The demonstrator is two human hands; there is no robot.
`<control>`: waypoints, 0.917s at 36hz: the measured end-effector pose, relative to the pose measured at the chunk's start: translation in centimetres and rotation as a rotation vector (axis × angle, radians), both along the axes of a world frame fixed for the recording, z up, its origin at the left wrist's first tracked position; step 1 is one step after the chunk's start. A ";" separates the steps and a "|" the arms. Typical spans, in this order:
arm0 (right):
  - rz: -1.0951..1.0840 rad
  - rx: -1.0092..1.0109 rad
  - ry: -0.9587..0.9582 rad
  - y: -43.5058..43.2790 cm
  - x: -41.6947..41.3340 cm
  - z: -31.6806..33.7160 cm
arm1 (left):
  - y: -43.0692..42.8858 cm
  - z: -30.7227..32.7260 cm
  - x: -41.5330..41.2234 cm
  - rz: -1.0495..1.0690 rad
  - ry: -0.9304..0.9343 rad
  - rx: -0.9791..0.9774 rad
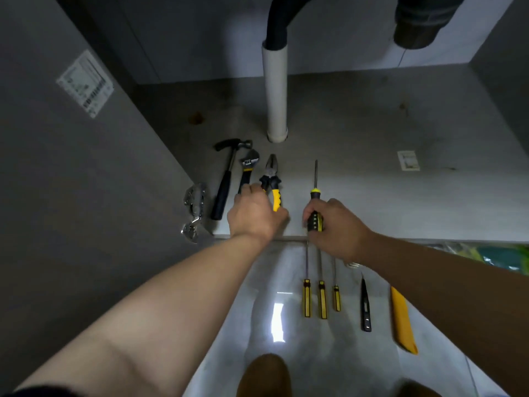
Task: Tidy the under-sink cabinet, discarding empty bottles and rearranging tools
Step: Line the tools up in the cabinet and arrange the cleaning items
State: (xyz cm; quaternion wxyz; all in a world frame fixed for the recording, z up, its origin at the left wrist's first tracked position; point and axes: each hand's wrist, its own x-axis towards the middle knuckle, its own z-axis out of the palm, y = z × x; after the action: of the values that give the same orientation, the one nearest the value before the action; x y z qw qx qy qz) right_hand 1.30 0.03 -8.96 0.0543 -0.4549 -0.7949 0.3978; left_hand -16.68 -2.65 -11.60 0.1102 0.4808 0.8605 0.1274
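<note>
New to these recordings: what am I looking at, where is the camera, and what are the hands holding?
No machine here: one camera on a person's head looks down at their bare hands inside a grey under-sink cabinet. The left hand grips yellow-and-black-handled pliers; the right hand grips a black-and-yellow-handled screwdriver. A black-handled hammer and an adjustable wrench lie left of them, a white upright pipe behind. Three slim yellow-handled screwdrivers lie on the glossy tiles outside.
</note>
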 end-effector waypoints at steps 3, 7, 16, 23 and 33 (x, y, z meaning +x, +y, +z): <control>-0.042 -0.004 -0.018 1.2 -1.3 -0.8 | 1.4 -0.3 -0.6 0.005 0.012 -0.063; -0.039 0.006 -0.028 2.3 -2.8 -1.9 | 2.1 -0.7 -1.0 0.009 0.028 -0.114; -0.105 0.075 -0.060 2.8 -5.8 -3.8 | 0.0 -1.7 -0.7 -0.038 0.132 0.026; -0.191 0.096 0.006 2.4 -6.6 -4.5 | -3.1 -3.4 -0.6 -0.140 -0.021 0.182; -0.278 0.119 0.108 2.3 -7.5 -5.3 | -2.1 -3.3 -0.4 -0.061 0.000 0.178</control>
State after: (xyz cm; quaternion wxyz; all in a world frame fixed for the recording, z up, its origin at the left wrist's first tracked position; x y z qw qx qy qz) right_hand -6.20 2.33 -14.26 0.1781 -0.5344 -0.7424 0.3627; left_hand -17.11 -4.73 -14.89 0.0708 0.5149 0.8306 0.1999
